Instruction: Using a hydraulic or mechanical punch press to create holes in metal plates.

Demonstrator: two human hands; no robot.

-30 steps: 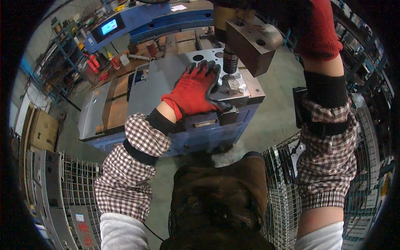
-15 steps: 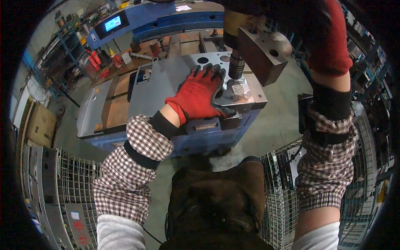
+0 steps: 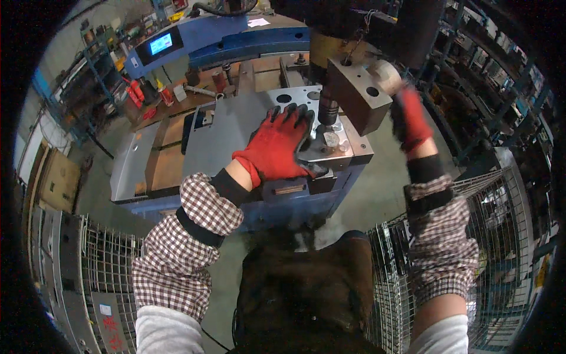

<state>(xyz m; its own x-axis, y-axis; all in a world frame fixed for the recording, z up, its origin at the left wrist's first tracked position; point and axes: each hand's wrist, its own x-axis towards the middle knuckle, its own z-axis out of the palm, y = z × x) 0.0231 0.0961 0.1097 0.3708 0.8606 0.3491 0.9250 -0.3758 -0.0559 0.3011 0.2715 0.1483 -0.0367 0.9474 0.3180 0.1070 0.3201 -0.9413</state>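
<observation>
My left hand (image 3: 278, 144), in a red glove with black fingertips, lies flat with fingers outstretched on a grey metal sheet (image 3: 227, 127) with round holes. Just right of its fingers, a dark cylindrical machine head (image 3: 328, 109) comes down over a shiny raised disc (image 3: 331, 139) on the sheet. Beside the head hangs a thick steel block (image 3: 359, 97) with a hole through it. My right hand (image 3: 413, 121), gloved in red, is raised by a pale round part (image 3: 386, 76) at that block. It is smeared by motion; its fingers and any contact are unclear.
The sheet rests on a blue machine table (image 3: 277, 206). A lit control screen (image 3: 160, 43) sits at the far left, above a red bottle (image 3: 135, 91) and loose tools. Wire mesh baskets (image 3: 112, 253) flank my legs; dark racks (image 3: 501, 76) stand at the right.
My right hand has come down and inward from high on the right to beside the pale round part. My left hand stays flat on the sheet. The view has shifted slightly.
</observation>
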